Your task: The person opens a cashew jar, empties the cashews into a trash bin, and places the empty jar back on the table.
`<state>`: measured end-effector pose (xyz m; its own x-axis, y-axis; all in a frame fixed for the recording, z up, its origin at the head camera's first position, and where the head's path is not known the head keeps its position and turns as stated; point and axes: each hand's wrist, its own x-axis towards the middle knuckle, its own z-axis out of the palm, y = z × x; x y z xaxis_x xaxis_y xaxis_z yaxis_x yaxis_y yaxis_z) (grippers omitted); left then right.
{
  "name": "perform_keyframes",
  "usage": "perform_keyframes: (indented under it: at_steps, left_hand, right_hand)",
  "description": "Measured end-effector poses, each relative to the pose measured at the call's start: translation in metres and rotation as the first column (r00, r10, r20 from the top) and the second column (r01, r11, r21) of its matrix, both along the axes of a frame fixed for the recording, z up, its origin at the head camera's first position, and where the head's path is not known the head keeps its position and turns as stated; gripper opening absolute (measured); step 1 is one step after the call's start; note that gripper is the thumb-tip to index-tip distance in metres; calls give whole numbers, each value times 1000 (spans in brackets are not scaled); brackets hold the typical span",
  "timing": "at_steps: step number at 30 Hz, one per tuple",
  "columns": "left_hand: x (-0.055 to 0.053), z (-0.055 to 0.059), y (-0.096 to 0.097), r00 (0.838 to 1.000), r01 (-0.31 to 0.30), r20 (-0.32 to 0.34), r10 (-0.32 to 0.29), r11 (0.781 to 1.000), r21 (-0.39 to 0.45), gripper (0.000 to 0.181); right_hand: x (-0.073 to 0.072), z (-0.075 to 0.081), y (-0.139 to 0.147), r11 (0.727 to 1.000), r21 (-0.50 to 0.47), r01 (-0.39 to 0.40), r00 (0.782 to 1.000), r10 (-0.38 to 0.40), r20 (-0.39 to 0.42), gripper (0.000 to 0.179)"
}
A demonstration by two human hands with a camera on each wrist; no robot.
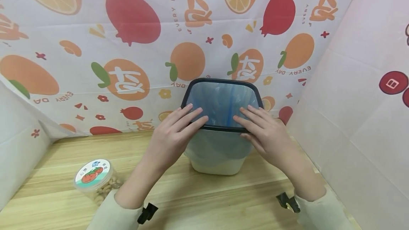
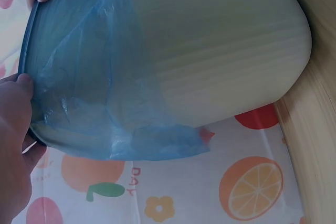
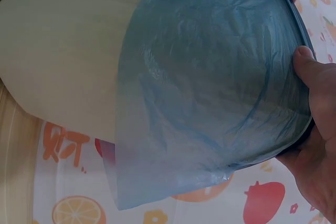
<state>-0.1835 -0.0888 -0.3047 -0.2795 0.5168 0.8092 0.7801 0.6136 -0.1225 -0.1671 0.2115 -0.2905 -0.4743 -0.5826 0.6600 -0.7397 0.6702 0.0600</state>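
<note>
A cream trash can [image 1: 218, 168] stands upright on the table, lined with a translucent blue trash bag [image 1: 217, 100]. The bag is folded out over a black rim [image 1: 223, 129] and hangs down the outer wall. My left hand [image 1: 170, 136] grips the rim at its near left corner, fingers inside and thumb outside. Opposite it, my right hand [image 1: 270, 134] holds the near right corner the same way. In the left wrist view the loose bag edge [image 2: 157, 142] droops along the can's side. The right wrist view shows the bag [image 3: 210, 82] covering the upper part of the wall.
A clear jar of nuts [image 1: 96, 180] with a printed lid sits at the left, beside my left forearm. Fruit-print cloth [image 1: 150, 63] hangs close behind the can, and a pale side sheet [image 1: 351, 91] rises at the right. The tabletop [image 1: 204, 201] is wood-grained.
</note>
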Motion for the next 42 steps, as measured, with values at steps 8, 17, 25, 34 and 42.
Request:
perform_keyframes:
  at_steps: [8,17,25,34,42]
  left_hand:
    - [8,1,-7,999,-4,-37,4,1000,16,51]
    - [17,2,-10,998,3,-60,1,998,60,49]
    - [26,2,-17,998,-19,-66,24,997,80,44]
    - [36,3,-24,998,-36,-50,41,995,90,45]
    - [44,4,-30,997,-46,-50,51,994,97,35]
  right_hand:
    - [1,-1,-7,1000,-13,-24,1000,24,21,47]
    - [2,-2,-14,998,-33,-53,998,54,29,47]
    - [1,-2,-21,996,-38,-81,996,82,34,45]
    - [2,-3,-29,992,-61,-115,992,117,44,44]
    - [0,-3,-36,984,-81,-160,986,163,35,44]
